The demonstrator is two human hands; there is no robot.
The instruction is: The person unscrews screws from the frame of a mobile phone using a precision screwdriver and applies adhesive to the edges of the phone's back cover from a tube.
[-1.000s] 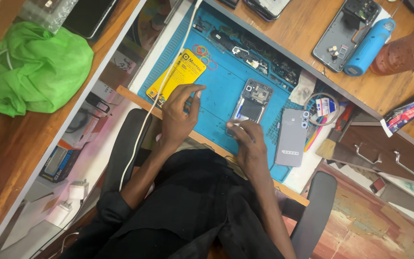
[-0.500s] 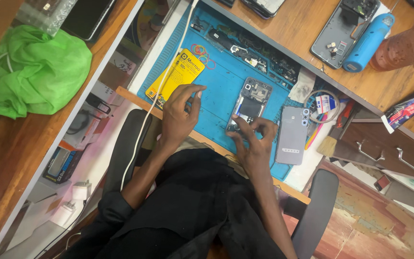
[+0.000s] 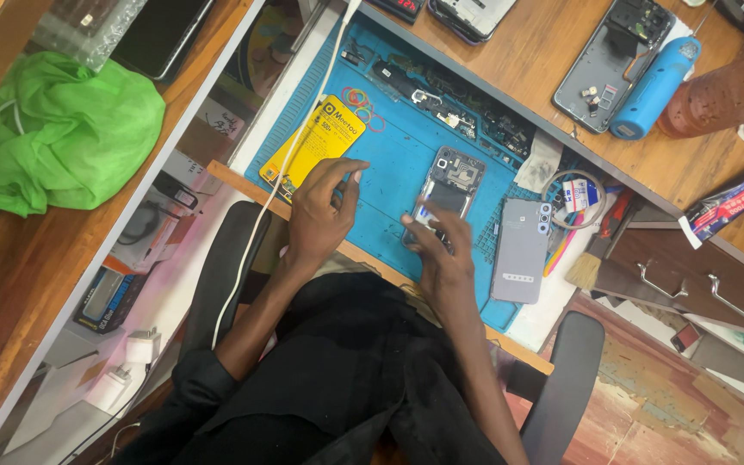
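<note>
Opened phone (image 3: pixel 448 188) flat on mat

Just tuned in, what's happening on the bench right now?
A person seated at a blue work mat has an opened phone lying on it, insides showing. The right hand rests on the phone's near end; the left hand rests on the mat beside a yellow packet. A grey back cover lies to the right.
</note>
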